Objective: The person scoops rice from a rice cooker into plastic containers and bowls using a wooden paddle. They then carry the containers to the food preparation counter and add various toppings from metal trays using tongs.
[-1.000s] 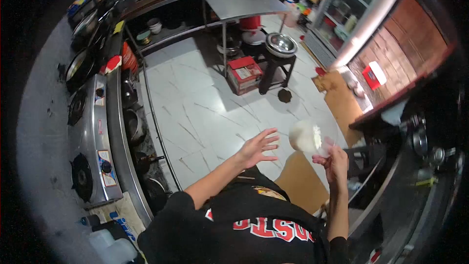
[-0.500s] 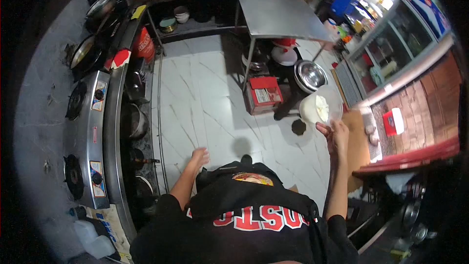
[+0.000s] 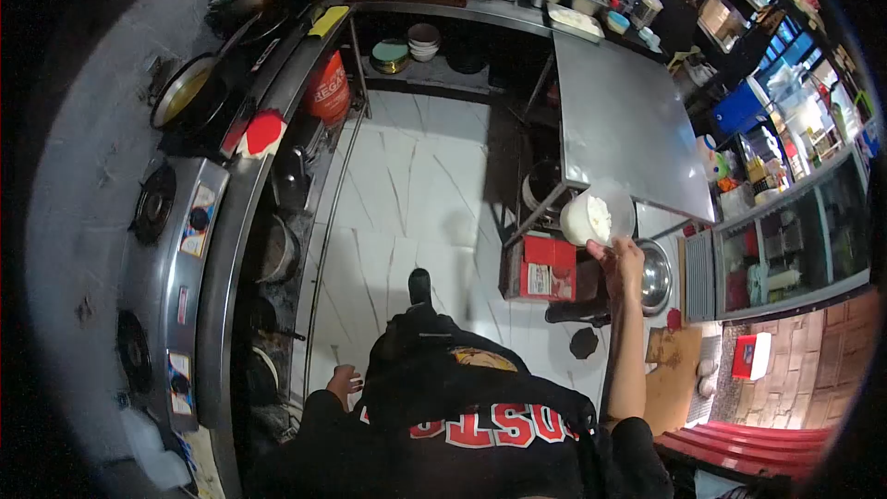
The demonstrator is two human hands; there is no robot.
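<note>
My right hand [image 3: 621, 263] grips a translucent plastic tub [image 3: 577, 222] from below and the side, held out in front of me near the corner of the metal table. The tub is tilted, and a white, lumpy substance [image 3: 600, 218] fills part of it; what the substance is I cannot make out. Low at my left side hangs my left hand [image 3: 346, 383], its fingers loosely apart and nothing in it. It is nearest the lower shelf beneath the stove counter.
The steel table [image 3: 628, 111] stands ahead to the right, with a red box [image 3: 549, 268] and a steel bowl [image 3: 654, 277] low beside it. Along the left runs a gas stove [image 3: 189, 286]. A glass-fronted cabinet [image 3: 799, 240] is at right. White tiled floor [image 3: 407, 185] lies ahead.
I have stepped forward and turned somewhat left, so the steel table is closer. My left hand has swung down and back; the tub stays in my right hand.
</note>
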